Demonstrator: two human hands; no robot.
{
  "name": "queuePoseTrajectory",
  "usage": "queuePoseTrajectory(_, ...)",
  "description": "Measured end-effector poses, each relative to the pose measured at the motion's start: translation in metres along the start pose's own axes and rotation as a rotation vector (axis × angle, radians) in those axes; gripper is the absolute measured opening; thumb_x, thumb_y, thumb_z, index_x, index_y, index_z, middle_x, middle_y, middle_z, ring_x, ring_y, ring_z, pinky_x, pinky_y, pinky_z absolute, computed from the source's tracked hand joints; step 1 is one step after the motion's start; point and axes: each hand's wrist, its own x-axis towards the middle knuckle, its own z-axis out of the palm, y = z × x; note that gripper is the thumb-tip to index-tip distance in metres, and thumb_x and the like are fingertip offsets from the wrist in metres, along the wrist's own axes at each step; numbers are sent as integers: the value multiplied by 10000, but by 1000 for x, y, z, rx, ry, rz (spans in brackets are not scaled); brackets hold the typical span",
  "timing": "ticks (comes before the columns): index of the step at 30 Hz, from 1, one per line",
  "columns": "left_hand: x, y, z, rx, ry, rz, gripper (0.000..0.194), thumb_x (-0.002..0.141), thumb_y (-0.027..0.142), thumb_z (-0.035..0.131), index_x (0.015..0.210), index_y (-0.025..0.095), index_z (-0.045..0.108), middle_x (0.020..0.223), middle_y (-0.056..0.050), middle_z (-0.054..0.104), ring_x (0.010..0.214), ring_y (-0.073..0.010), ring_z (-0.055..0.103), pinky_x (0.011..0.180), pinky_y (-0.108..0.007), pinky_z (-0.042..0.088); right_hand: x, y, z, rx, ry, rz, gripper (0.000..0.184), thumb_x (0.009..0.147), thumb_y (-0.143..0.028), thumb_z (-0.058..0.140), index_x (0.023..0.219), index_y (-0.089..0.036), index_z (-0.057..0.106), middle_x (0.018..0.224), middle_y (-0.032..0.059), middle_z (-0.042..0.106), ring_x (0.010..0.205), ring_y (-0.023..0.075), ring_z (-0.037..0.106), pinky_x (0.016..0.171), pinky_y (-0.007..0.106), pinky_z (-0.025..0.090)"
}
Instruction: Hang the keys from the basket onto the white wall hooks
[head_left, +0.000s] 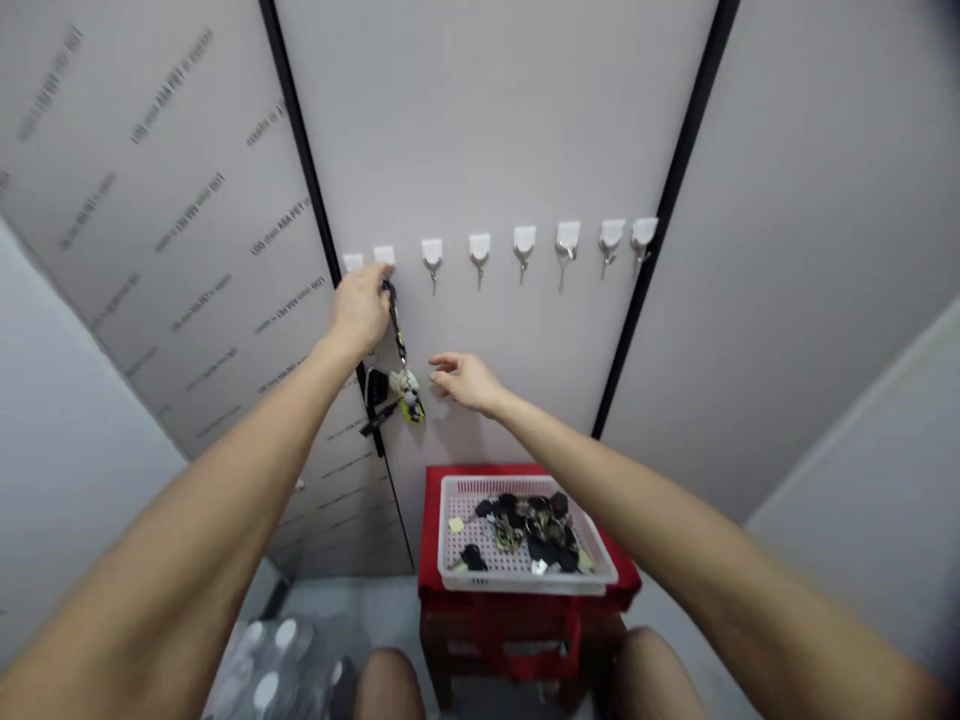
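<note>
My left hand (363, 308) is raised to the second wall hook from the left, its fingers closed at the top of a keychain (397, 325). This keychain has a dark strap with yellow marks, and a pale figure charm (406, 386) with yellow-green and black parts dangles at its lower end. Beside it hangs a black fob (375, 386) with a dark tag, partly behind the charm. To the right of the charm, my right hand (463, 382) is held in the air with fingers apart and nothing in them. My left fingers hide part of the hook.
Several white adhesive hooks (524, 240) run in a row along the grey wall panel. Below, a white plastic basket (450, 575) with keys and black fobs (544, 530) sits on a red-covered stool (433, 560). Capped bottles (266, 690) stand on the floor at lower left.
</note>
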Motion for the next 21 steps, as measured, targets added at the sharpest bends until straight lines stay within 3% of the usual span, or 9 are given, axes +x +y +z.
queuePoseTrajectory(2,-32,5,7,-98,74,29,321,638,122,367,943,161,460,1006,-45,466,957,-146,387,832,-279,280,-24,27,-12,-87,-68,13,245,629,-217,485,862,-156,533,619,-9,547,427,40,464,452,165,360)
queuePoseTrajectory(4,-73,12,23,-207,2,45,318,634,118,371,937,164,453,1001,-39,458,961,-141,378,838,-282,277,-51,59,-22,-223,-160,63,202,611,-194,488,793,-150,566,606,2,569,486,74,491,511,192,374)
queuePoseTrajectory(9,-181,36,92,-441,-571,-69,262,618,93,370,814,175,523,828,-42,534,779,-127,475,749,-243,346,-104,123,-19,-608,-258,149,200,616,-149,433,737,-157,592,720,65,601,664,152,526,605,236,363)
queuePoseTrajectory(11,-210,46,117,-469,-690,-166,293,601,76,375,832,171,527,841,-60,538,796,-148,475,748,-256,341,-114,135,-10,-684,-240,146,228,631,-166,417,788,-163,582,776,80,591,712,161,524,628,241,354)
queuePoseTrajectory(15,-236,59,145,-454,-732,-292,306,568,51,394,815,166,534,869,-81,537,855,-176,450,772,-276,305,-122,141,7,-704,-247,114,243,617,-221,446,819,-169,571,855,92,562,769,170,509,658,245,346)
queuePoseTrajectory(18,-238,59,149,-434,-761,-343,140,583,101,410,595,157,538,679,-54,549,743,-168,471,695,-275,331,-123,144,8,-646,-265,146,207,611,-178,421,731,-153,588,752,77,587,713,161,518,632,242,354)
queuePoseTrajectory(21,-229,56,146,-580,-813,-477,136,596,153,422,466,146,463,469,17,460,558,-110,451,562,-218,342,-125,145,1,-518,-263,141,252,595,-115,381,740,-150,583,714,56,594,674,141,521,629,235,365)
